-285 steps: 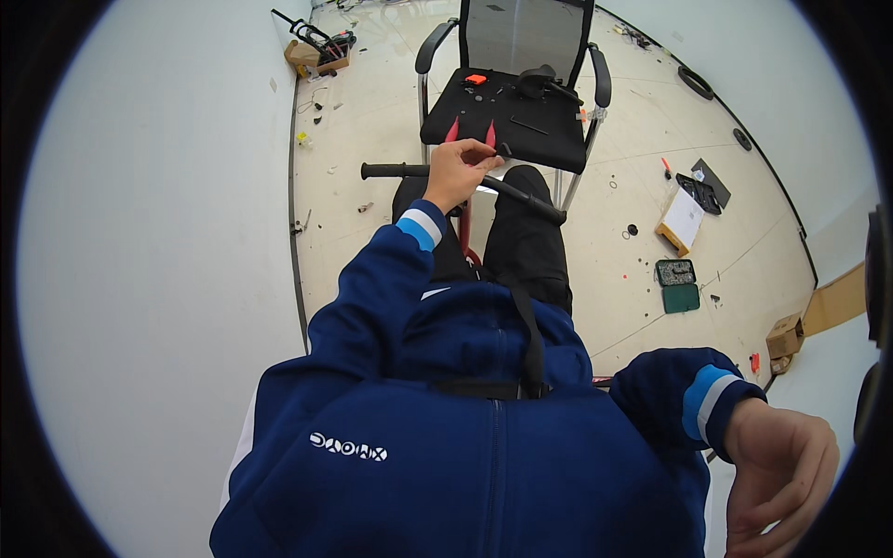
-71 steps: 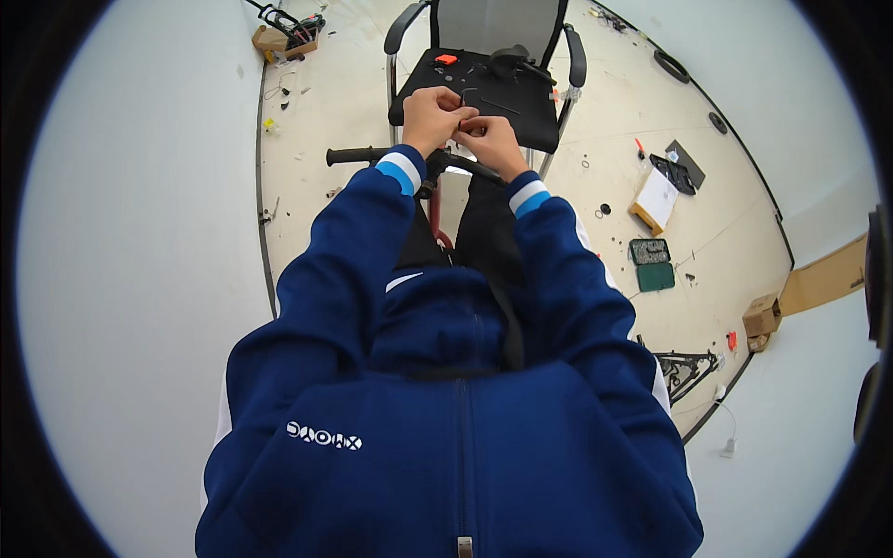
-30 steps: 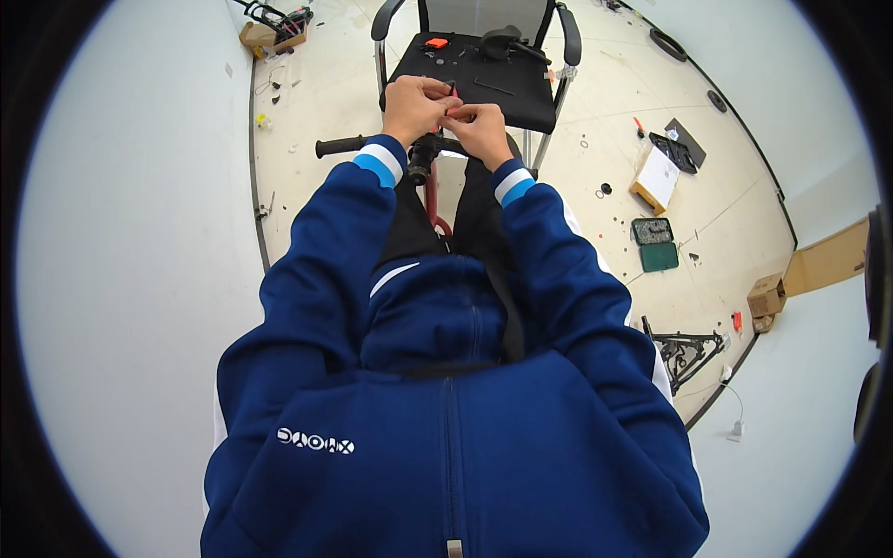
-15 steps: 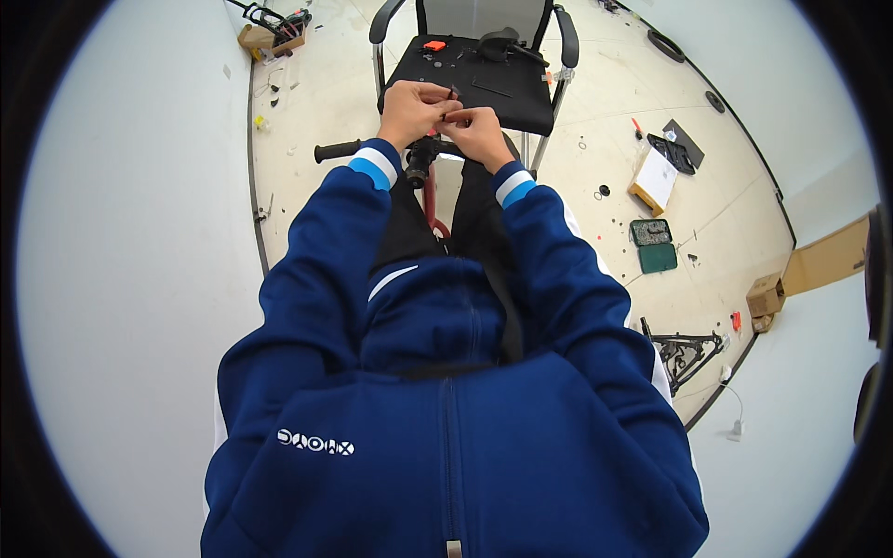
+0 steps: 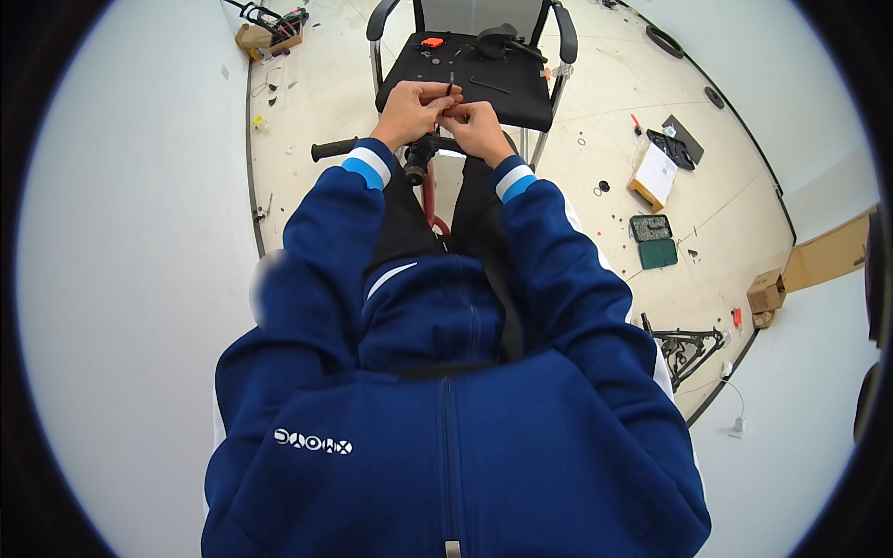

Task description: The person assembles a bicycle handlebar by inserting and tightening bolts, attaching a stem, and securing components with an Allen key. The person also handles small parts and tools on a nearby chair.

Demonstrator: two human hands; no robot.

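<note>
My left hand (image 5: pixel 406 112) pinches a small, dark, rod-like piece (image 5: pixel 451 82) that points up past its fingertips. Close against it, my right hand (image 5: pixel 479 128) has its fingers closed at the lower end of the same piece; the fingers hide most of that end. Both hands are above a bicycle handlebar, whose black grip (image 5: pixel 335 150) sticks out to the left. The dark stem part (image 5: pixel 418 160) is under my wrists, with a red frame tube (image 5: pixel 429 200) running down between my legs.
Ahead stands a black office chair (image 5: pixel 400 88). On its seat lie an L-shaped hex key (image 5: pixel 490 85), an orange item (image 5: pixel 432 42) and a dark saddle-like part (image 5: pixel 498 42). To the right on the floor are a green case (image 5: pixel 658 253), a white-topped box (image 5: pixel 654 179) and a black frame (image 5: pixel 688 353).
The dark piece now stands more upright and shows higher above my left fingertips. Both hands stay together, having shifted only slightly.
</note>
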